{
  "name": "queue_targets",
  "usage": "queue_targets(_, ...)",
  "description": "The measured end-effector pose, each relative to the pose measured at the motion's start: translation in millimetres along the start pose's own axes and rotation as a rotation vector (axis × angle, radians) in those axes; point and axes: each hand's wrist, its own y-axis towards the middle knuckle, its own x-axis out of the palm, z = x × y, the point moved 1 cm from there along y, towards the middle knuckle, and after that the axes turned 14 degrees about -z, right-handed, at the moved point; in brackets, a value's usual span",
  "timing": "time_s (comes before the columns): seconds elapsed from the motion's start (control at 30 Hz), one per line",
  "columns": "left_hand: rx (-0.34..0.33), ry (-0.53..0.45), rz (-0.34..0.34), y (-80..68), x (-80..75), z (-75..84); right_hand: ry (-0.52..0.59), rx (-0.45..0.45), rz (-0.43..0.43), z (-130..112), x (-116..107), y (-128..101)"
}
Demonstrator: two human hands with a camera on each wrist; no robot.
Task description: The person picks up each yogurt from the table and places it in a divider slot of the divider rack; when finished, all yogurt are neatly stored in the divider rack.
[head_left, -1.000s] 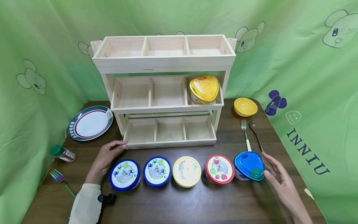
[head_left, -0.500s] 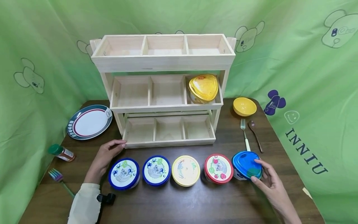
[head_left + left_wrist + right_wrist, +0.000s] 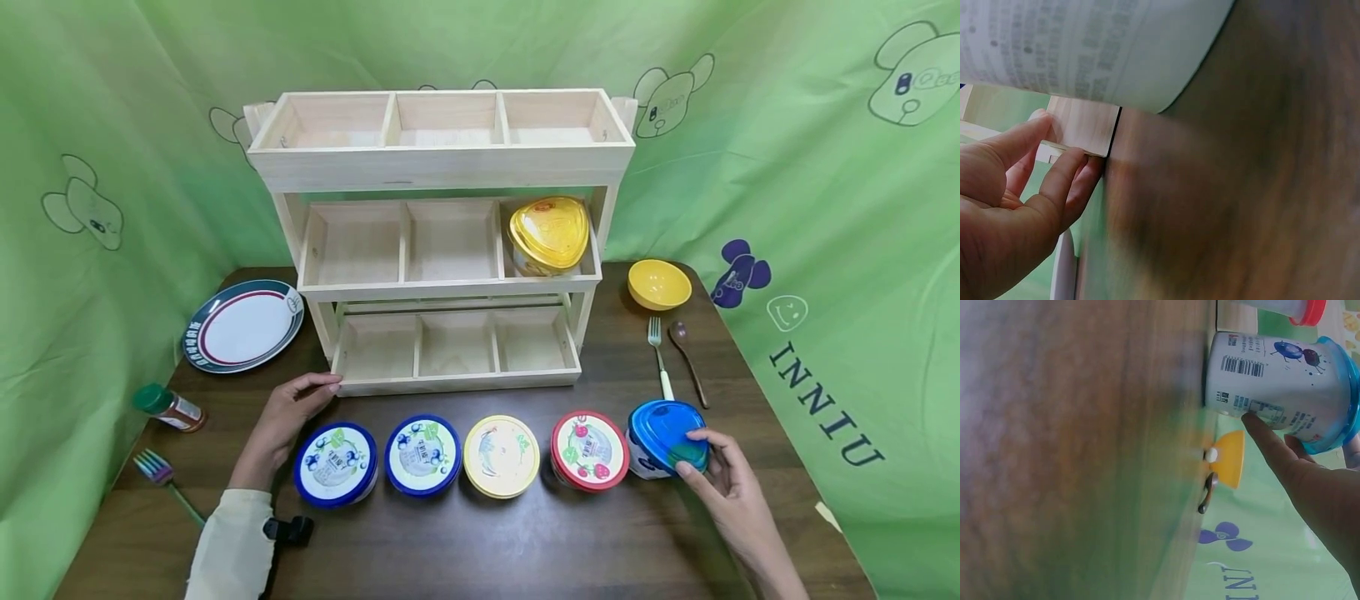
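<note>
Conceivably, the right hand point(image 3: 733, 492), pinching the blue-lidded tub point(image 3: 647, 459) at the row's right end on the desk point(image 3: 525, 550), could lose it by gripping only the lid point(image 3: 666, 427); the left hand point(image 3: 287, 419), holding a lower corner of the wooden rack point(image 3: 450, 290), could tug that askew.

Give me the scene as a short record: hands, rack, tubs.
left hand: pinches the three-tier pale wooden rack at its lower front left corner
right hand: grips the white tub with rounded-triangular blue lid
rack contents: white tub with rounded-triangular yellow lid, middle tier, right compartment
tub row: two round blue-lidded tubs, round pale-yellow-lidded tub, round red-lidded tub
back right: round yellow bowl
</note>
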Motion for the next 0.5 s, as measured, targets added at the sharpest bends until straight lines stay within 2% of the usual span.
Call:
queue_targets(0.17,0.006,-0.003,0.003,0.5,0.1,-0.2,0.007,0.010,0.005,-1.2,-1.1,1.4)
queue_targets(0.5,0.017,-0.002,0.008,-2.0,2.5,0.5,0.099,-0.092,0.064,-15.2,-9.6,12.3)
